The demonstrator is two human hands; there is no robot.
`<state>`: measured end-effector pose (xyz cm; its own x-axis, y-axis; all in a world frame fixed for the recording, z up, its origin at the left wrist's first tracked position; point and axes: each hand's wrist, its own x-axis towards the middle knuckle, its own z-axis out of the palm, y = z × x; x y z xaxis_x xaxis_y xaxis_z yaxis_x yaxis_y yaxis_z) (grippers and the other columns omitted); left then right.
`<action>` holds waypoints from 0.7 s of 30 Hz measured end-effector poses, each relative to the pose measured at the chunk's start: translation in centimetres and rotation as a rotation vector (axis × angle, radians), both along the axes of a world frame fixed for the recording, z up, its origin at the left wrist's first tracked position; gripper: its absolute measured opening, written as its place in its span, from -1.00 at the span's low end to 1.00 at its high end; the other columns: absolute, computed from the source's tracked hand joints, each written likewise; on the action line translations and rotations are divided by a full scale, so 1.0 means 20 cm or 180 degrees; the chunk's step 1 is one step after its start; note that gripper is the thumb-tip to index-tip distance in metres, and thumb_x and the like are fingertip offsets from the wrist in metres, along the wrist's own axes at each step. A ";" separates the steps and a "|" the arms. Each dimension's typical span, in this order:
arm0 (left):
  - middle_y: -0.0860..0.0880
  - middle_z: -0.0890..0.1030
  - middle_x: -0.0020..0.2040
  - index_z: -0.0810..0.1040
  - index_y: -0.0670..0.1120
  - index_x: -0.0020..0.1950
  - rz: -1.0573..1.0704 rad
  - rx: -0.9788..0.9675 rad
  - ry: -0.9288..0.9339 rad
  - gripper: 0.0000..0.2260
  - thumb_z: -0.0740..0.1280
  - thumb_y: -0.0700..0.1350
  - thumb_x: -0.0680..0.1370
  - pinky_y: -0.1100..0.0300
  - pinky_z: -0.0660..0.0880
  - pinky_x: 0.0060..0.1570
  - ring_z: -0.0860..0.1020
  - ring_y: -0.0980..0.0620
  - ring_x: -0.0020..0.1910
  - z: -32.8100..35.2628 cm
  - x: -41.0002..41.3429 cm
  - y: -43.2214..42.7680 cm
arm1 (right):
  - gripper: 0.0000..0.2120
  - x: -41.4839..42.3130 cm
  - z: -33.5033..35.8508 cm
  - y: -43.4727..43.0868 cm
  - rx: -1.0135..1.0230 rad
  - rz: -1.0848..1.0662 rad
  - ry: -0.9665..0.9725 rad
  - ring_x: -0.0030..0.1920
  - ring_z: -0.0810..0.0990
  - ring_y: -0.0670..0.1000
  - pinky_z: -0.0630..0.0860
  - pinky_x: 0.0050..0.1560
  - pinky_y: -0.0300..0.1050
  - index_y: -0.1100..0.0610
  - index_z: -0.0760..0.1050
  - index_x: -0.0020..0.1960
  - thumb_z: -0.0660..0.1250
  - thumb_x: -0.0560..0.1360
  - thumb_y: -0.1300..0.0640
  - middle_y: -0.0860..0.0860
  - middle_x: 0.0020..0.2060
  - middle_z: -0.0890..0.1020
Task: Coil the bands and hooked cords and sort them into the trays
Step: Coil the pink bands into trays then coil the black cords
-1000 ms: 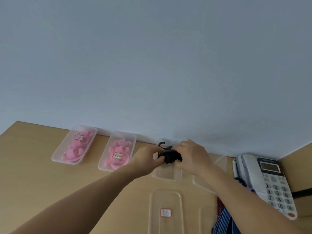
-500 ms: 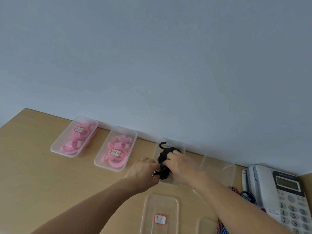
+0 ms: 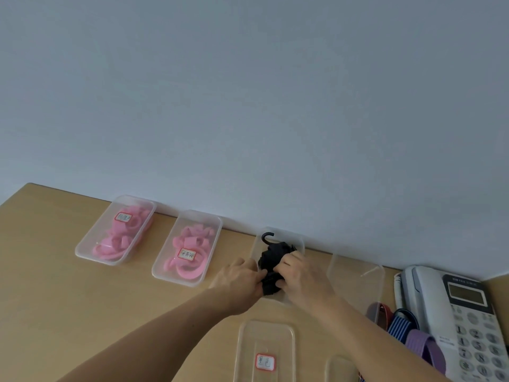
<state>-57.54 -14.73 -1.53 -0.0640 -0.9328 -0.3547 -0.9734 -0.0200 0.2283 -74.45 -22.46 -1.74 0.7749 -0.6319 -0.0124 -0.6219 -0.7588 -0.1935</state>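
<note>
A coiled black hooked cord (image 3: 271, 257) lies in the third clear tray (image 3: 298, 241) at the back of the desk, one hook sticking up at its far end. My left hand (image 3: 238, 282) pinches the cord's near end from the left. My right hand (image 3: 301, 274) presses on it from the right. Two trays to the left, one (image 3: 91, 244) and another (image 3: 165, 268), hold coiled pink bands.
An empty clear tray (image 3: 358, 282) stands to the right of my hands. A labelled clear lid (image 3: 265, 351) lies near me, with a second clear piece (image 3: 340, 369) beside it. Striped and purple bands (image 3: 407, 330) lie next to a white desk phone (image 3: 468, 321) at the right.
Both hands have lowered the black cord from above the tray down into it. The view has tilted, so the desk shows lower in the frame.
</note>
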 end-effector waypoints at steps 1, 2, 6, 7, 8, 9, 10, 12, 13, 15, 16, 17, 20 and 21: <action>-0.06 0.46 0.22 0.42 0.03 0.37 0.0000 0.0025 -0.0020 -0.66 0.07 0.04 0.64 -0.04 0.45 0.12 0.40 -0.13 0.19 0.00 -0.01 0.00 | -0.87 0.00 0.00 0.01 -0.0014 -0.0054 0.0006 -0.10 0.59 0.04 0.49 -0.18 -0.14 0.07 0.64 -0.17 0.51 0.31 0.09 -0.05 -0.23 0.61; -0.07 0.45 0.23 0.42 0.00 0.36 0.0001 0.0036 -0.0019 -0.67 0.07 0.03 0.64 -0.05 0.46 0.11 0.40 -0.13 0.19 0.00 -0.02 0.00 | -0.86 0.00 0.00 0.02 -0.0033 -0.0078 0.0038 -0.09 0.58 0.04 0.50 -0.15 -0.13 0.06 0.66 -0.15 0.52 0.32 0.06 -0.06 -0.22 0.61; -0.05 0.46 0.20 0.48 -0.03 0.24 0.0048 -0.0157 0.0078 -0.70 0.14 0.04 0.58 0.00 0.46 0.11 0.40 -0.09 0.18 0.02 -0.03 -0.01 | -0.65 -0.03 0.02 0.04 -0.0144 -0.0247 0.0063 -0.07 0.59 0.05 0.58 -0.11 -0.06 0.00 0.66 0.03 0.57 0.26 0.00 -0.07 -0.10 0.60; -0.03 0.45 0.20 0.49 -0.02 0.24 0.0076 -0.0241 0.0107 -0.70 0.16 0.04 0.57 0.01 0.46 0.12 0.40 -0.08 0.18 0.03 -0.03 -0.01 | -0.60 -0.04 0.03 0.05 -0.0148 -0.0271 0.0066 -0.04 0.59 0.06 0.58 -0.07 -0.03 0.00 0.64 0.10 0.56 0.28 0.00 -0.05 -0.06 0.59; -0.01 0.44 0.22 0.48 -0.01 0.24 0.0096 -0.0306 0.0137 -0.70 0.18 0.04 0.56 0.03 0.46 0.14 0.40 -0.06 0.20 0.03 -0.03 -0.01 | -0.58 -0.04 0.03 0.05 -0.0123 -0.0278 0.0096 0.02 0.58 0.08 0.57 0.00 0.00 0.02 0.60 0.19 0.52 0.34 0.01 -0.04 -0.01 0.59; 0.00 0.42 0.24 0.48 -0.01 0.25 0.0108 -0.0339 0.0167 -0.70 0.20 0.04 0.56 0.04 0.46 0.15 0.39 -0.06 0.21 0.03 -0.02 -0.01 | -0.56 -0.04 0.03 0.06 -0.0079 -0.0285 0.0159 0.10 0.54 0.09 0.53 0.10 0.02 0.03 0.54 0.28 0.44 0.42 0.00 -0.04 0.07 0.57; 0.00 0.41 0.26 0.48 -0.01 0.26 0.0105 -0.0340 0.0186 -0.69 0.20 0.04 0.56 0.05 0.45 0.17 0.38 -0.05 0.23 0.04 -0.02 0.00 | -0.54 -0.04 0.02 0.06 -0.0028 -0.0298 0.0242 0.19 0.48 0.09 0.46 0.20 0.02 0.03 0.45 0.37 0.35 0.49 0.00 -0.04 0.15 0.54; 0.00 0.41 0.30 0.48 -0.02 0.27 0.0050 -0.0290 0.0186 -0.69 0.19 0.03 0.57 0.05 0.43 0.21 0.37 -0.04 0.25 0.05 -0.02 -0.01 | -0.50 -0.04 0.01 0.07 0.0032 -0.0363 0.0377 0.31 0.36 0.07 0.33 0.31 -0.01 0.00 0.30 0.47 0.22 0.55 -0.02 -0.06 0.27 0.44; -0.01 0.41 0.31 0.48 -0.02 0.28 0.0027 -0.0270 0.0188 -0.69 0.18 0.03 0.58 0.05 0.42 0.23 0.37 -0.05 0.26 0.05 -0.02 -0.01 | -0.49 -0.04 0.01 0.08 0.0037 -0.0411 0.0417 0.33 0.32 0.06 0.31 0.32 -0.02 -0.02 0.26 0.49 0.20 0.55 -0.03 -0.06 0.29 0.42; -0.01 0.41 0.33 0.48 -0.02 0.30 0.0021 -0.0272 0.0232 -0.68 0.16 0.03 0.59 0.05 0.39 0.26 0.36 -0.05 0.28 0.07 0.00 -0.01 | -0.48 -0.04 0.03 0.10 0.0030 -0.0553 0.0390 0.36 0.29 0.04 0.30 0.31 -0.04 -0.03 0.26 0.49 0.19 0.55 -0.05 -0.07 0.32 0.39; -0.01 0.41 0.34 0.48 -0.01 0.31 0.0022 -0.0286 0.0260 -0.67 0.16 0.04 0.60 0.05 0.38 0.28 0.35 -0.05 0.30 0.08 0.00 -0.01 | -0.49 -0.03 0.05 0.11 0.0021 -0.0643 0.0318 0.36 0.30 0.03 0.31 0.30 -0.05 -0.04 0.27 0.48 0.20 0.55 -0.05 -0.08 0.33 0.38; -0.01 0.41 0.36 0.48 -0.01 0.32 0.0012 -0.0305 0.0281 -0.66 0.15 0.04 0.60 0.05 0.37 0.30 0.34 -0.05 0.32 0.09 0.01 -0.01 | -0.50 -0.03 0.06 0.12 0.0026 -0.0732 0.0232 0.35 0.31 0.02 0.33 0.29 -0.06 -0.04 0.30 0.47 0.20 0.54 -0.04 -0.09 0.33 0.39; -0.01 0.38 0.41 0.46 -0.01 0.36 -0.0052 -0.0394 0.0323 -0.65 0.14 0.04 0.62 0.06 0.33 0.35 0.30 -0.05 0.40 0.12 0.05 0.01 | -0.57 -0.04 0.11 0.15 0.0054 -0.0995 -0.0051 0.33 0.36 0.00 0.36 0.27 -0.09 -0.03 0.39 0.42 0.22 0.56 0.00 -0.10 0.31 0.42; -0.01 0.37 0.43 0.46 -0.01 0.37 -0.0077 -0.0423 0.0352 -0.65 0.14 0.04 0.62 0.06 0.32 0.36 0.28 -0.04 0.41 0.13 0.06 0.02 | -0.59 -0.04 0.13 0.17 0.0072 -0.1099 -0.0133 0.32 0.38 0.00 0.36 0.27 -0.10 -0.02 0.41 0.41 0.22 0.57 0.00 -0.09 0.30 0.44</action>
